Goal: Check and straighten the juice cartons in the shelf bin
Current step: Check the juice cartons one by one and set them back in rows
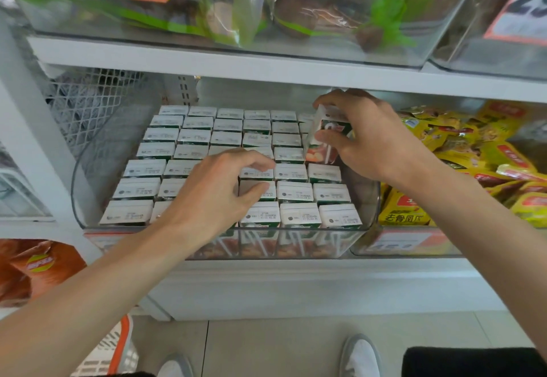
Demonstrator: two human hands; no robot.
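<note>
1. While the left edge of the view held orange snack bags [38, 267] at eight o'clock, white wire mesh [88, 104] stood at ten o'clock of the shelf bin.
2. The clear shelf bin [85, 175] sat on the white shelf [296, 282]. It was packed with juice cartons [192, 137] standing upright in tight rows, white tops up.
3. The left hand [219, 193] reached in over the bin's front rim at six o'clock. Its fingers were bent, the thumb lay on one carton top, and the forefinger tip touched down just past the next carton. Whether it pinched that carton I could not tell.
4. One lifted carton [325, 137] was raised clear of the rows at two o'clock of the bin, close to the right wall. It was tilted, its printed side towards the camera.
5. The right hand [373, 140] gripped that carton, with fingers curled over its top and the thumb across its printed face.
6. Yellow snack packs [461, 146] were heaped in the neighbouring bin at three o'clock, just beside the juice bin.
</note>
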